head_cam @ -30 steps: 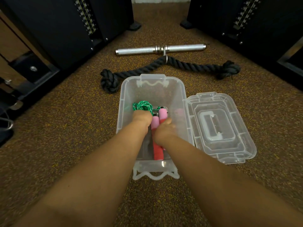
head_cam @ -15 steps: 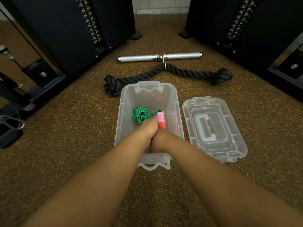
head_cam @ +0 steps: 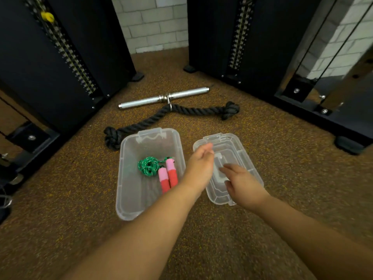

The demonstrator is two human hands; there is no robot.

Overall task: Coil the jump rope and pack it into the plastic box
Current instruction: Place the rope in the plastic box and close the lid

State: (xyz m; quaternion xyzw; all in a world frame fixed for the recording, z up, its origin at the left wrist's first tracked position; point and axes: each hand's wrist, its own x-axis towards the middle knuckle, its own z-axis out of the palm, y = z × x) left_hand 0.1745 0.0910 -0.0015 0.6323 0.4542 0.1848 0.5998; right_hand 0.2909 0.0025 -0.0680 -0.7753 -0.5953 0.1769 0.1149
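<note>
Both hands are empty, and neither grips anything. Left hand [head_cam: 201, 161] hangs with fingers straight and relaxed above the gap between the plastic box [head_cam: 129, 207] and its lid [head_cam: 240, 146], fingertips reaching over the lid's far corner. Right hand [head_cam: 241, 181] is spread flat just above the lid, fingers loosely extended over its moulded centre recess; whether the pads actually touch the plastic I cannot tell.

To the left of both hands, the jump rope [head_cam: 149, 166] lies inside the box: the green cord bunched in a small coil toward the box's middle, the two pink-and-red foam handles [head_cam: 169, 175] side by side just right of the coil, close to the wall nearest the left hand.

Judging by its look, the rope is light and limp; the cord is soft and braided, so the coil will likely spring loose if lifted by a single strand. The foam handles look like the best place to take hold, being grippy and slightly squashy. It seems settled, so it probably needs no more handling.

The lid appears thin, light and a little flexible, smooth enough to slip; taking it by its long edges with a hand on each side should keep it level, and the clips on the box's ends may need firm pressing.

Beyond the hands lie a black rope attachment [head_cam: 181, 113] and a metal bar [head_cam: 145, 101] on the floor.
</note>
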